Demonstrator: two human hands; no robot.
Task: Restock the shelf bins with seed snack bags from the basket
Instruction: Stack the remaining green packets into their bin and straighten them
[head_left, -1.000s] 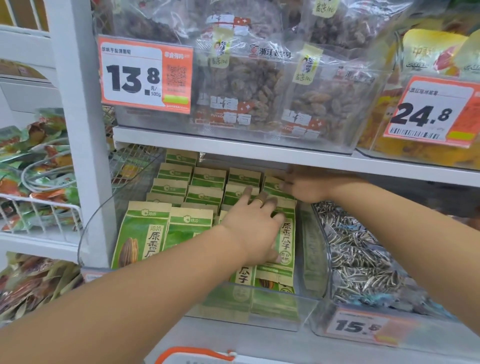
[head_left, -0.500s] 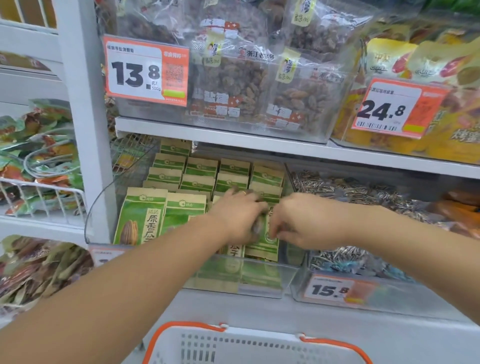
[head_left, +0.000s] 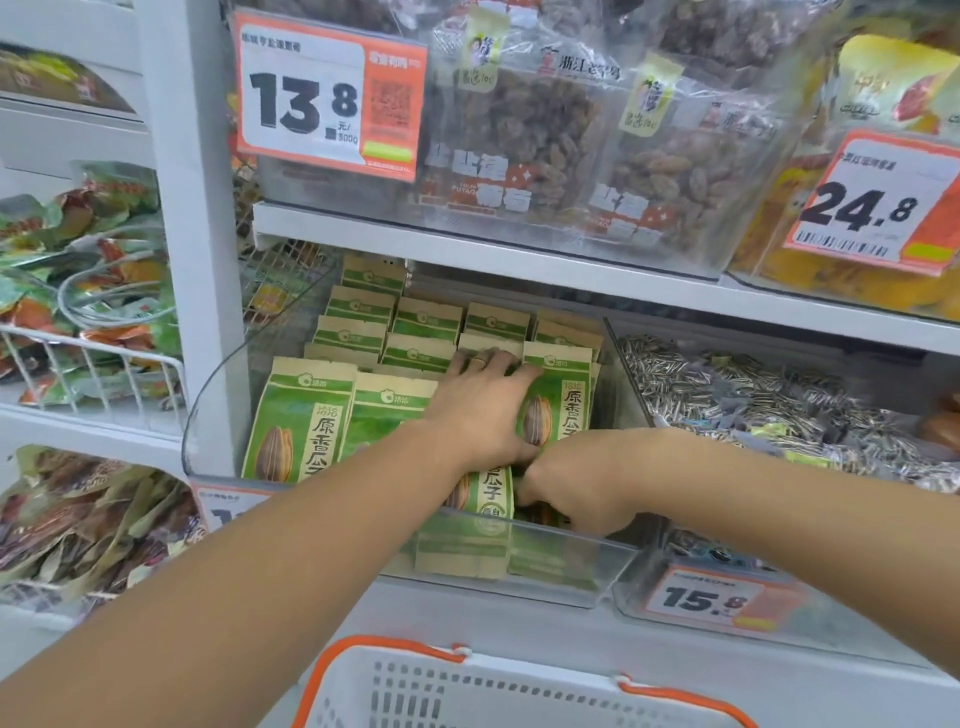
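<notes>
Green and tan seed snack bags (head_left: 298, 421) stand in rows in a clear shelf bin (head_left: 571, 569) on the middle shelf. My left hand (head_left: 480, 410) lies on the front bag of the third row (head_left: 488, 496), its fingers stretched over the bag's top. Just right of it, my right hand (head_left: 576, 488) reaches down into the bin's front right corner, fingers curled on the lower part of a bag; its fingertips are hidden. Another bag (head_left: 558, 405) stands upright behind both hands. The white basket (head_left: 467, 691) with orange handles sits at the bottom edge; its inside is out of view.
A clear bin of loose striped sunflower seeds (head_left: 753, 400) with a 15.8 tag (head_left: 711, 597) adjoins on the right. The shelf above (head_left: 519, 249) carries bagged dried fruit and 13.8 and 24.8 tags. A white upright post (head_left: 192, 260) and wire racks of snacks (head_left: 93, 332) stand left.
My right hand came forward from the back of the bin and dropped to its front right corner. My left hand stayed on the front bags. The view shifted and the basket appeared below.
</notes>
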